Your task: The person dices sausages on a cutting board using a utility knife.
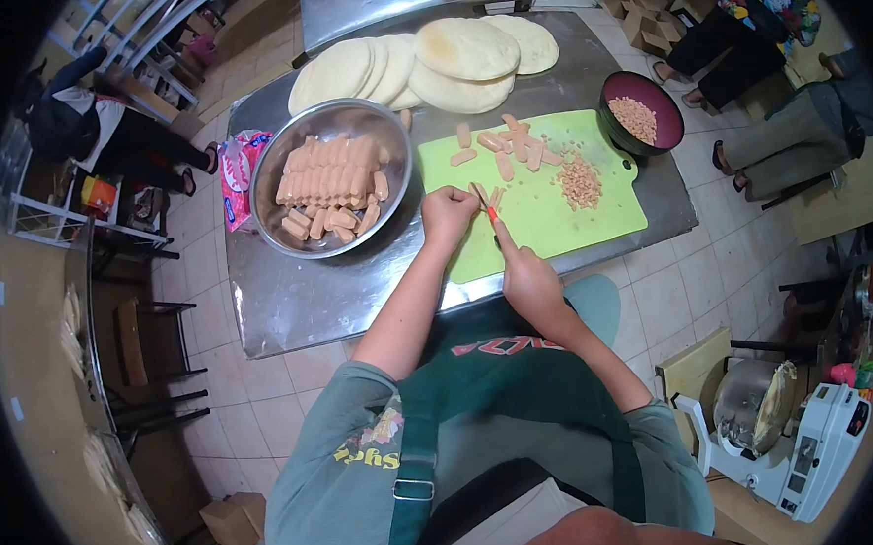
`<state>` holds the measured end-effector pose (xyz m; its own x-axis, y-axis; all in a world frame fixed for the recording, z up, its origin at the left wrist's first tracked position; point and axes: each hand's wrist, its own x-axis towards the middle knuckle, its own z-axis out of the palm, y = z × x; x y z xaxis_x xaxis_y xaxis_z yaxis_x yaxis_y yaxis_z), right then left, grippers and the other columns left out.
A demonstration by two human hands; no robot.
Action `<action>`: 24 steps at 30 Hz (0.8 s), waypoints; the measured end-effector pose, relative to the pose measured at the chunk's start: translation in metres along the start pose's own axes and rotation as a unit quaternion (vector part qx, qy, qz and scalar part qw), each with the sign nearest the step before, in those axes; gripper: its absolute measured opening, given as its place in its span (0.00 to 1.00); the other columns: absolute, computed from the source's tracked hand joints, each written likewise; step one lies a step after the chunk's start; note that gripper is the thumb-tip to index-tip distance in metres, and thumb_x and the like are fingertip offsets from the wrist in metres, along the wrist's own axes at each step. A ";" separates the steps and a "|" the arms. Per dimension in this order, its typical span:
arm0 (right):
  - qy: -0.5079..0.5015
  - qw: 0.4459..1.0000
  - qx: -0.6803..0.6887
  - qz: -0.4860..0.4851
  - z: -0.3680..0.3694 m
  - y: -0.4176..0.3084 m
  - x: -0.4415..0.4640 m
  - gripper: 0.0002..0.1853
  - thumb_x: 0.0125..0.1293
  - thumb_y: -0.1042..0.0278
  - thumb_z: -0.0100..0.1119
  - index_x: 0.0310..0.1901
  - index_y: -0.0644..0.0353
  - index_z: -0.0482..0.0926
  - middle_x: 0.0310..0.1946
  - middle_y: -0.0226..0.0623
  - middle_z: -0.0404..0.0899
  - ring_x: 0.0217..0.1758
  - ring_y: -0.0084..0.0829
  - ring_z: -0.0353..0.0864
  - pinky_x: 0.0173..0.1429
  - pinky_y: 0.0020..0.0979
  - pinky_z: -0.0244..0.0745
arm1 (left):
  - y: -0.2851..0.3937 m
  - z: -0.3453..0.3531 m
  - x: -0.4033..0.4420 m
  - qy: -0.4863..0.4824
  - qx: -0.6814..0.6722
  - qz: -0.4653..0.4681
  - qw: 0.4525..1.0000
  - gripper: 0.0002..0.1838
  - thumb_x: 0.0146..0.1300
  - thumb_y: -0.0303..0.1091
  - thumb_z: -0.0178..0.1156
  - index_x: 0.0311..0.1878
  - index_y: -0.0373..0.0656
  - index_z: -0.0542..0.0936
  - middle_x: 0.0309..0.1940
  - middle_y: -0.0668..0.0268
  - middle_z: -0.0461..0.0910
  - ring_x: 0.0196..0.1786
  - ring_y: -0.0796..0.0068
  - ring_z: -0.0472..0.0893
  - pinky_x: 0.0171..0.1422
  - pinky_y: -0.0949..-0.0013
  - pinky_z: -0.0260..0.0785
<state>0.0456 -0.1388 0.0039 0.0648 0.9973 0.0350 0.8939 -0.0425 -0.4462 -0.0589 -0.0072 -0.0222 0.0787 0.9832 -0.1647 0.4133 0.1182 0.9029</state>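
Note:
My right hand (531, 283) is closed round a knife (494, 215) with a red-orange part near the blade. The blade lies low over the green cutting board (470, 254). Beside it my left hand (450, 215) has its fingers pinched at what looks like a piece of sausage, mostly hidden by the fingertips. Thin sausage strips (496, 197) lie just right of the blade. Farther back on the board are several sausage pieces (519, 142) and a heap of diced sausage (580, 183). Left of my left hand stands a steel bowl (263, 198) with stacked sausages (327, 170).
A dark bowl (678, 112) of diced sausage stands at the board's right corner. Round flatbreads (466, 49) lie at the back of the metal table (295, 309). A pink package (239, 174) sits left of the steel bowl. People stand at both sides; a white machine (812, 460) is lower right.

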 end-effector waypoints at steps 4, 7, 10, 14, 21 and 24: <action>0.004 1.000 -0.005 -0.009 0.001 0.000 0.000 0.33 0.57 0.78 0.46 0.68 0.55 0.58 0.20 0.48 0.71 0.20 0.47 0.74 0.26 0.45 0.70 | 0.000 0.000 0.000 0.002 0.005 0.002 1.000 0.07 0.43 0.30 0.65 0.24 0.35 0.82 0.20 0.60 0.82 0.24 0.72 0.81 0.35 0.71 0.72; 0.002 0.999 -0.036 -0.020 0.003 0.000 0.001 0.37 0.53 0.79 0.49 0.68 0.56 0.57 0.19 0.45 0.71 0.18 0.44 0.74 0.24 0.42 0.72 | -0.002 0.001 0.001 0.001 0.002 0.003 1.000 0.07 0.43 0.30 0.65 0.24 0.35 0.82 0.20 0.59 0.82 0.24 0.72 0.81 0.35 0.71 0.73; -0.006 0.998 -0.063 -0.017 0.001 -0.003 0.003 0.37 0.52 0.79 0.50 0.68 0.56 0.57 0.19 0.45 0.72 0.18 0.42 0.75 0.23 0.39 0.73 | -0.002 0.000 0.001 -0.001 0.001 0.001 1.000 0.08 0.43 0.30 0.65 0.24 0.35 0.82 0.20 0.59 0.82 0.25 0.72 0.81 0.35 0.70 0.73; 0.007 0.998 -0.059 -0.022 0.009 0.000 0.010 0.38 0.51 0.79 0.49 0.68 0.56 0.57 0.19 0.47 0.72 0.17 0.44 0.74 0.21 0.42 0.71 | -0.005 0.001 0.002 -0.005 0.010 0.007 1.000 0.08 0.42 0.30 0.66 0.24 0.35 0.82 0.21 0.58 0.82 0.25 0.72 0.81 0.35 0.70 0.73; -0.014 0.999 -0.042 -0.020 0.006 0.003 0.002 0.39 0.51 0.79 0.50 0.69 0.56 0.56 0.20 0.46 0.72 0.19 0.43 0.75 0.24 0.41 0.72 | -0.004 0.001 0.002 0.003 0.010 0.025 1.000 0.07 0.42 0.29 0.66 0.24 0.35 0.82 0.21 0.58 0.82 0.24 0.70 0.81 0.34 0.69 0.72; -0.028 0.999 -0.016 -0.007 0.002 0.004 -0.014 0.38 0.54 0.79 0.49 0.69 0.54 0.55 0.21 0.48 0.72 0.20 0.46 0.74 0.26 0.44 0.71 | -0.006 0.002 0.001 0.014 0.026 0.051 0.998 0.07 0.42 0.29 0.66 0.24 0.35 0.82 0.21 0.58 0.81 0.25 0.70 0.81 0.34 0.69 0.73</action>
<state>0.0478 -0.1528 -0.0001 0.0280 0.9996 -0.0094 0.9086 -0.0293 -0.4166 -0.0595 -0.0071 -0.0291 0.0980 0.9933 -0.0605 0.4518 0.0097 0.8921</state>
